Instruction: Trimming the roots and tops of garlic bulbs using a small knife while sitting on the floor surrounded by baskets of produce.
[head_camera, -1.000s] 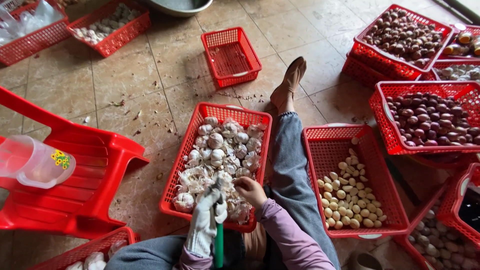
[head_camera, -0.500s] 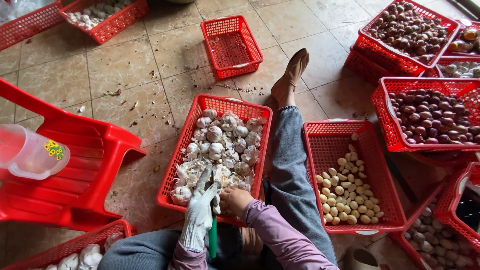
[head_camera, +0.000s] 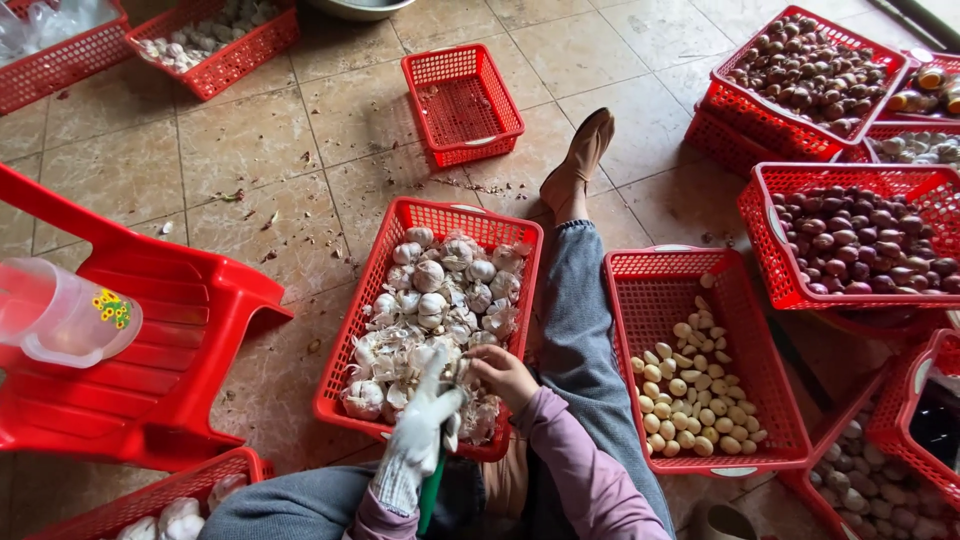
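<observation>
The person sits on the tiled floor (head_camera: 250, 150) with a red basket of garlic bulbs (head_camera: 430, 310) between the legs. The gloved left hand (head_camera: 425, 425) is closed around a green-handled tool (head_camera: 430, 495), whose working end is hidden behind the glove. The bare right hand (head_camera: 503, 375) pinches a small piece of garlic (head_camera: 462, 372) between fingertips, just above the near end of the basket, touching the left hand's fingers. To the right of the outstretched leg (head_camera: 585, 320) lies a second red basket of peeled cloves (head_camera: 695, 390), piled toward its near half. Further right stand baskets of dark shallots (head_camera: 855, 245). A small empty red basket (head_camera: 460, 100) sits ahead, well apart. On the left, a red plastic stool (head_camera: 150, 340) carries a clear jug (head_camera: 60, 315)
</observation>
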